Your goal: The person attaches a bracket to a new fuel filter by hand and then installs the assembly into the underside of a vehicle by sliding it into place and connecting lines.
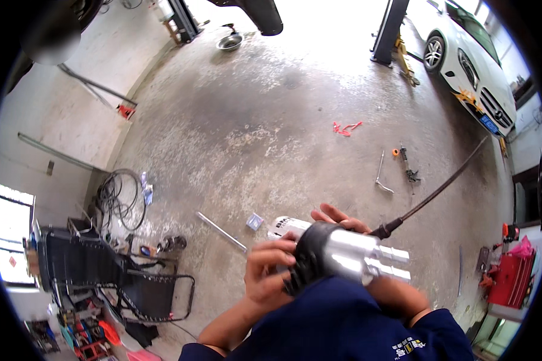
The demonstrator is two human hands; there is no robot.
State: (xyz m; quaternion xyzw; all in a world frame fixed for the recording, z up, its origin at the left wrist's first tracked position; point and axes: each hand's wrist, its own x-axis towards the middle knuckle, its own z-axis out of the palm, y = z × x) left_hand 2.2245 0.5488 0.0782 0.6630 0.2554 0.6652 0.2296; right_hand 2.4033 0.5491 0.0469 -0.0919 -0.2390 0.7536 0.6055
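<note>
Close to my chest is a silver metal canister (343, 253) that looks like a fuel filter, with two short pipe stubs on its right end. A black ribbed rubber sleeve (310, 256) wraps its middle, and a white printed section (287, 226) shows at the far left. My left hand (268, 271) grips it from the left, fingers curled against the sleeve. My right hand (343, 219) is behind the far side with fingers partly spread; its palm and grip are hidden. A dark hose or cable (433, 195) with a thicker black end runs up-right from beside the right hand.
On the concrete floor lie a small box (255, 221), a metal rod (220, 230), red pliers-like tools (347, 128), a ratchet-like tool (382, 174) and a black tool (407, 162). A black recliner (84, 262) and coiled hose (120, 195) stand left. A red tool chest (512, 280) and white car (473, 66) are right.
</note>
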